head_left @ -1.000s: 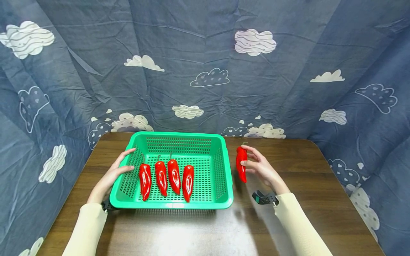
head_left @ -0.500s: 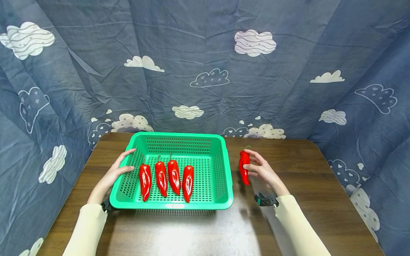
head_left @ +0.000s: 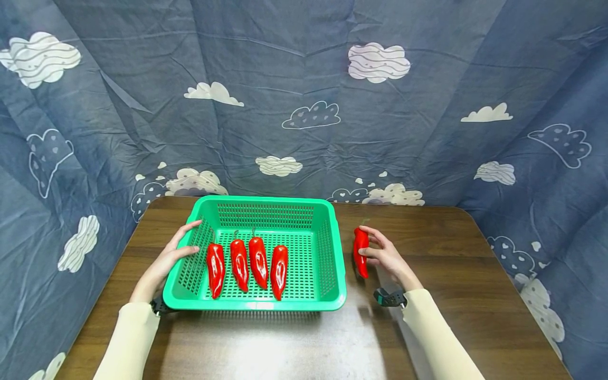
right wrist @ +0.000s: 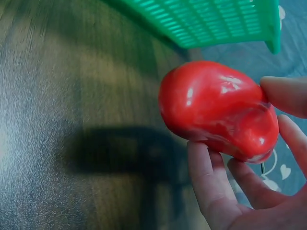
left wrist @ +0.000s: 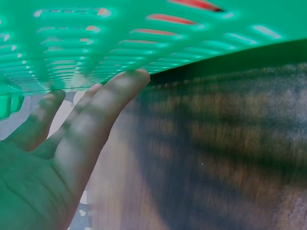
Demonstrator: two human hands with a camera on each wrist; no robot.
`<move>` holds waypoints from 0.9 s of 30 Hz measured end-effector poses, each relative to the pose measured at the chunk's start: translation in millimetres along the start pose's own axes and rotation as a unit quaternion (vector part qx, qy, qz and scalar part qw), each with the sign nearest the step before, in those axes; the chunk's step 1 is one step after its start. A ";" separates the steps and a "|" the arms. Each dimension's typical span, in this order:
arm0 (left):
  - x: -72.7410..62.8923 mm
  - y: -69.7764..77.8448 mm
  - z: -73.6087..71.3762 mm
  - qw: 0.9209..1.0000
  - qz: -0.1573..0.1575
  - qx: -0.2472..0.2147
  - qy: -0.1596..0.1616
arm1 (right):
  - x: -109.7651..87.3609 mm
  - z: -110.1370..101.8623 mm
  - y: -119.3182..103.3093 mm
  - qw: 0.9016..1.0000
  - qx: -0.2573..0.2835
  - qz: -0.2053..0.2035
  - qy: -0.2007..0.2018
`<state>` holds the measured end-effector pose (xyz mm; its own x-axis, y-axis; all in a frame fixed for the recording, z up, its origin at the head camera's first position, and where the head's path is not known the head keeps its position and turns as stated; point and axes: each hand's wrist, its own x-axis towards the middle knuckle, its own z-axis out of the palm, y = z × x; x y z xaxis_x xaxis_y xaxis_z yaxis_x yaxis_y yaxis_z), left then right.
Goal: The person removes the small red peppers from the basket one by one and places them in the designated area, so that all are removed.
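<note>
A green plastic basket [head_left: 254, 305] with slotted walls stands on the table. Several shiny red peppers lie side by side in it, from the leftmost red pepper [head_left: 216, 270] to the rightmost red pepper [head_left: 278, 272]. My left hand [head_left: 165, 261] grips the basket's left side; two fingertips show over the rim, and in the left wrist view other fingers [left wrist: 91, 129] lie against its outside. Right of the basket, my right hand [head_left: 387, 256] holds another red pepper [right wrist: 211, 105] between thumb and fingers, tip pointing toward me. Its shadow falls apart from it on the table.
The brown wooden table [head_left: 456, 295] extends to the right of the basket and in front of it. Behind and at both sides hangs a blue curtain [head_left: 309, 148] with cloud prints. A dark wrist strap [head_left: 389, 297] is on my right wrist.
My right hand and its pepper have come a little toward me, shifting slightly right and then back left. The left hand, the basket and the peppers inside stay where they were.
</note>
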<state>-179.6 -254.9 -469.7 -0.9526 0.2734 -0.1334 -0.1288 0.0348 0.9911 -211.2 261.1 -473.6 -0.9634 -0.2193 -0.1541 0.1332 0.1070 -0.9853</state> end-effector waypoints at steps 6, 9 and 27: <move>1.3 -1.8 -0.9 1.000 -0.001 -0.001 0.000 | 5.0 0.9 7.4 1.000 -0.026 0.009 -0.002; 1.4 -2.4 -1.6 1.000 -0.005 -0.002 0.000 | 7.5 1.1 11.4 0.999 -0.037 0.013 0.000; 1.1 -2.9 -2.1 1.000 -0.006 -0.007 0.000 | 14.3 6.0 16.2 0.997 -0.078 0.009 0.007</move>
<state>-180.9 -256.7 -472.7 -0.9512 0.2724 -0.1447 -0.1437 0.0237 0.9893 -221.5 253.8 -492.2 -0.9642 -0.2031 -0.1706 0.1145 0.2615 -0.9584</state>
